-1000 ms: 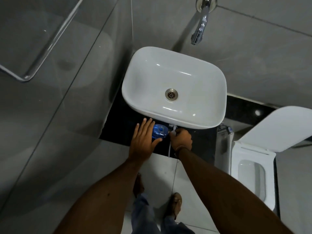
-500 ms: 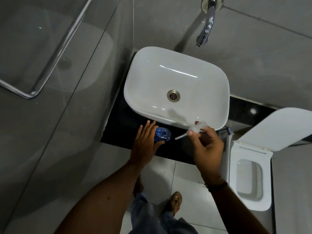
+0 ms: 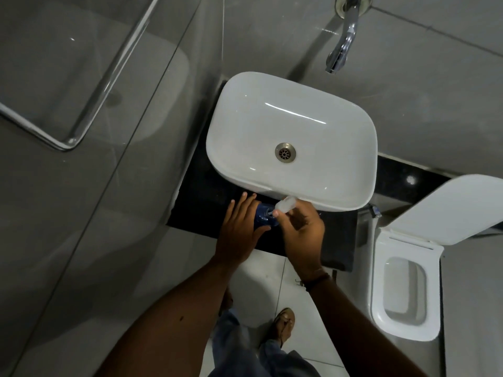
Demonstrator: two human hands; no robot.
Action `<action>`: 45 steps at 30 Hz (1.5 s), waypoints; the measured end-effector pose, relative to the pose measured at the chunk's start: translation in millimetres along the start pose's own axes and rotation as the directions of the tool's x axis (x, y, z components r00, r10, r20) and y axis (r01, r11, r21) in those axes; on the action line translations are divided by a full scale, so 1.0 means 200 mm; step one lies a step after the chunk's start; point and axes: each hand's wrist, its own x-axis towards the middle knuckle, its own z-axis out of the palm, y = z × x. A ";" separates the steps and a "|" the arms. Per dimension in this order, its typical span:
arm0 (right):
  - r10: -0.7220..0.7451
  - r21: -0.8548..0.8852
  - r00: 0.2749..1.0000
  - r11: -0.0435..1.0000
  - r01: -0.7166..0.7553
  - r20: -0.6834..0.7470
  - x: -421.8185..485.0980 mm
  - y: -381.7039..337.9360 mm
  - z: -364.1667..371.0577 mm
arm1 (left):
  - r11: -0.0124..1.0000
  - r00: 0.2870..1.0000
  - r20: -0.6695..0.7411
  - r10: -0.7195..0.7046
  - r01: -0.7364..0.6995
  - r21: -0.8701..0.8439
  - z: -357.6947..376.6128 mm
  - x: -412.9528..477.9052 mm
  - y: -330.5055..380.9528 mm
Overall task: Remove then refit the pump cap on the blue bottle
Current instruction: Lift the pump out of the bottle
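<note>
The blue bottle (image 3: 263, 216) stands on the black counter (image 3: 201, 205) just in front of the white basin. My left hand (image 3: 241, 229) wraps its left side, fingers stretched along it. The clear pump cap (image 3: 285, 204) is pinched in my right hand (image 3: 300, 227), directly over the bottle's mouth. Its thin tube points down into the opening. Most of the bottle is hidden by both hands.
The white basin (image 3: 362, 159) sits on the counter with a chrome tap (image 3: 340, 50) on the wall above. An open toilet (image 3: 402, 295) stands to the right. A glass shower panel with a chrome rail (image 3: 89, 104) fills the left. My feet are on the tiled floor below.
My right hand has brought the pump cap back from the right, where it was held clear of the bottle, to the bottle's mouth. My left hand has stayed on the bottle.
</note>
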 end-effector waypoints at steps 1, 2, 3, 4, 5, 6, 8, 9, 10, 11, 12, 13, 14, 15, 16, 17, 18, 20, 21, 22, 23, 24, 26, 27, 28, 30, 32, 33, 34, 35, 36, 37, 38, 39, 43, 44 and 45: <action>-0.013 -0.041 0.999 0.999 0.014 0.030 -0.01 0.03 0.02 | 1.000 1.000 0.004 0.005 -0.005 0.014 0.00 0.00 0.00; -0.017 -0.078 0.998 0.997 0.021 0.055 -0.01 0.05 0.04 | 1.000 1.000 0.005 0.013 -0.013 0.027 0.00 0.00 0.00; -0.013 -0.121 0.997 0.992 0.022 0.072 -0.02 0.08 0.06 | 0.999 1.000 0.002 0.018 -0.018 0.033 0.01 0.00 0.00; -0.003 -0.165 0.997 0.986 0.016 0.078 -0.02 0.11 0.07 | 0.999 1.000 -0.002 0.021 -0.020 0.032 0.01 -0.01 0.00; 0.006 -0.208 0.997 0.978 0.009 0.074 -0.01 0.13 0.08 | 0.999 1.000 -0.006 0.022 -0.022 0.030 0.01 -0.01 0.00; 0.011 -0.242 0.998 0.970 0.006 0.067 -0.01 0.14 0.09 | 0.999 1.000 -0.009 0.024 -0.024 0.032 0.01 0.00 0.00; 0.010 -0.291 0.998 0.957 0.007 0.058 0.00 0.15 0.10 | 0.999 1.000 -0.007 0.027 -0.026 0.041 0.01 0.00 0.00; 0.015 -0.306 0.998 0.952 0.005 0.061 0.01 0.16 0.10 | 0.999 1.000 -0.004 0.028 -0.028 0.042 0.01 0.00 0.00; 0.022 -0.318 0.998 0.948 -0.001 0.064 0.01 0.16 0.10 | 0.999 1.000 -0.001 0.028 -0.028 0.041 0.01 0.00 -0.01; 0.033 -0.330 0.998 0.944 -0.011 0.061 0.01 0.16 0.10 | 0.999 1.000 0.000 0.027 -0.027 0.041 0.01 0.00 -0.01; 0.047 -0.341 0.998 0.940 -0.026 0.052 0.01 0.17 0.10 | 0.999 1.000 0.000 0.027 -0.027 0.044 0.01 -0.01 -0.01; 0.060 -0.353 0.997 0.935 -0.042 0.040 0.00 0.16 0.11 | 0.998 1.000 0.000 0.028 -0.028 0.049 0.02 -0.01 -0.01; 0.065 -0.369 0.998 0.928 -0.051 0.024 0.00 0.16 0.11 | 0.998 1.000 -0.001 0.030 -0.030 0.055 0.02 -0.01 -0.01; 0.065 -0.384 0.998 0.922 -0.056 0.011 -0.01 0.17 0.10 | 0.998 0.999 -0.003 0.032 -0.032 0.061 0.02 -0.01 -0.01; 0.065 -0.394 0.998 0.917 -0.057 0.005 -0.01 0.17 0.09 | 0.997 0.999 -0.006 0.033 -0.033 0.065 0.02 -0.01 -0.01; 0.066 -0.403 0.998 0.913 -0.059 0.003 -0.02 0.17 0.08 | 0.997 0.999 -0.011 0.035 -0.034 0.064 0.02 -0.02 -0.01; 0.067 -0.416 0.998 0.907 -0.060 0.002 -0.03 0.17 0.07 | 0.998 0.999 -0.018 0.036 -0.035 0.057 0.02 -0.02 -0.01; 0.060 -0.435 0.998 0.899 -0.045 0.020 -0.04 0.17 0.04 | 0.999 0.999 -0.025 0.038 -0.037 0.034 0.02 -0.02 -0.02; 0.070 -0.428 0.996 0.903 -0.041 0.053 -0.04 0.17 0.04 | 0.999 0.999 -0.023 0.037 -0.037 0.026 0.02 -0.02 -0.02; 0.094 -0.415 0.991 0.909 -0.046 0.095 -0.05 0.16 0.04 | 0.999 0.999 -0.019 0.038 -0.037 0.025 0.02 -0.02 -0.02; 0.116 -0.411 0.985 0.910 -0.055 0.126 -0.05 0.16 0.04 | 0.999 0.999 -0.014 0.038 -0.037 0.027 0.02 -0.02 -0.02; 0.124 -0.421 0.984 0.905 -0.060 0.126 -0.05 0.16 0.05 | 0.999 0.999 -0.011 0.038 -0.037 0.025 0.02 -0.02 -0.02; 0.120 -0.433 0.991 0.897 -0.085 0.056 -0.05 0.16 0.04 | 0.999 0.999 -0.009 0.035 -0.034 0.004 0.02 -0.02 -0.02; 0.125 -0.417 0.992 0.903 -0.105 0.022 -0.05 0.16 0.04 | 1.000 0.999 -0.010 0.030 -0.030 -0.009 0.02 -0.02 -0.02; 0.128 -0.403 0.992 0.908 -0.111 0.016 -0.05 0.17 0.03 | 1.000 1.000 -0.009 0.026 -0.026 -0.013 0.02 -0.01 -0.02; 0.124 -0.394 0.989 0.915 -0.084 0.078 -0.05 0.17 0.03 | 1.000 1.000 0.001 0.031 -0.031 0.000 0.03 -0.01 -0.03; 0.122 -0.399 0.984 0.915 -0.061 0.129 -0.04 0.15 0.04 | 0.999 0.999 -0.010 0.040 -0.040 0.010 0.03 -0.02 -0.03; 0.117 -0.404 0.987 0.912 -0.065 0.106 -0.04 0.14 0.04 | 0.999 0.999 -0.014 0.039 -0.038 0.010 0.03 -0.02 -0.03; 0.113 -0.407 0.992 0.910 -0.079 0.059 -0.03 0.14 0.04 | 0.999 0.999 -0.014 0.033 -0.033 0.009 0.03 -0.02 -0.03; 0.110 -0.404 0.994 0.910 -0.097 0.010 -0.03 0.14 0.04 | 1.000 1.000 -0.011 0.026 -0.026 0.007 0.02 -0.02 -0.02; 0.106 -0.402 0.994 0.910 -0.099 -0.006 -0.03 0.14 0.04 | 1.000 1.000 -0.007 0.020 -0.020 0.001 0.02 -0.01 -0.02; 0.097 -0.407 0.995 0.910 -0.080 0.021 -0.03 0.13 0.03 | 1.000 1.000 -0.002 0.019 -0.019 -0.005 0.01 -0.01 -0.02; 0.093 -0.417 0.993 0.908 -0.052 0.077 -0.04 0.13 0.03 | 1.000 1.000 0.005 0.022 -0.022 -0.008 0.01 -0.01 -0.02; 0.095 -0.429 0.987 0.903 -0.030 0.131 -0.04 0.13 0.03 | 1.000 1.000 0.009 0.027 -0.027 -0.007 0.01 -0.02 -0.02; 0.101 -0.469 0.994 0.881 -0.070 0.042 -0.03 0.12 0.03 | 1.000 1.000 0.002 0.019 -0.019 -0.009 0.00 -0.02 -0.01; 0.100 -0.469 0.994 0.881 -0.069 0.042 -0.02 0.12 0.02 | 1.000 1.000 -0.002 0.021 -0.021 -0.012 0.00 -0.01 0.00; 0.095 -0.468 0.992 0.883 -0.047 0.080 -0.01 0.12 0.02 | 1.000 1.000 -0.002 0.025 -0.025 -0.017 0.00 -0.01 0.00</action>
